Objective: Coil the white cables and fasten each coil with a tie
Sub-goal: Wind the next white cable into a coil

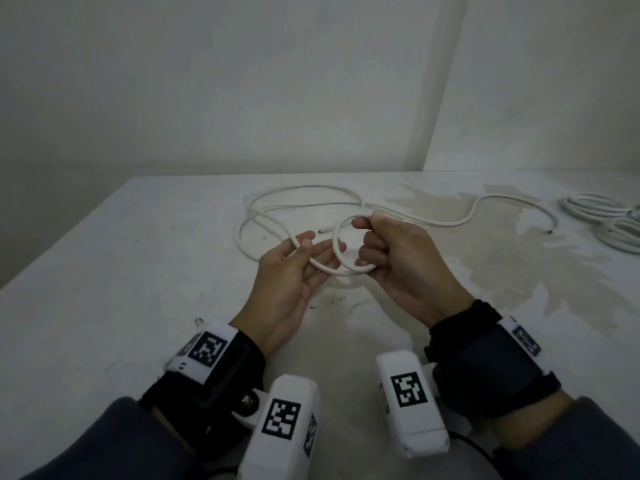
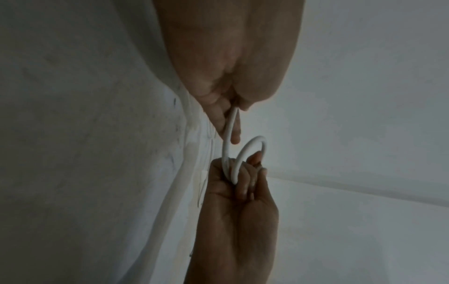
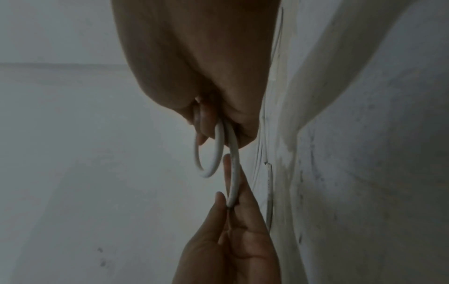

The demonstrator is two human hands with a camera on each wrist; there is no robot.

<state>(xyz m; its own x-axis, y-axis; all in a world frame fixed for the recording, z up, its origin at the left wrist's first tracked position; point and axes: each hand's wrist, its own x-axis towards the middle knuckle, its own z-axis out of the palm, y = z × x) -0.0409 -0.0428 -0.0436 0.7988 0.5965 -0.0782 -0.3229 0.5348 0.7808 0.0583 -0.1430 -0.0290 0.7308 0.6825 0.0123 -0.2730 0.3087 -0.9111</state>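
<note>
A long white cable (image 1: 298,199) lies in loose loops on the white table (image 1: 138,271), its far end trailing off to the right. My right hand (image 1: 362,237) grips a small loop (image 1: 336,237) of this cable, fingers curled through it, just above the table. My left hand (image 1: 311,244) pinches the strand that leads into the loop between thumb and fingers. The left wrist view shows that strand (image 2: 228,138) running from my left fingers (image 2: 233,134) down to the loop in my right hand (image 2: 243,182). The right wrist view shows the loop (image 3: 216,161) and my left hand (image 3: 230,211) below it.
Two wound white coils (image 1: 602,216) lie at the table's far right edge. A large pale stain (image 1: 502,271) covers the right half of the table. Walls close off the back and right; the table's left edge drops away.
</note>
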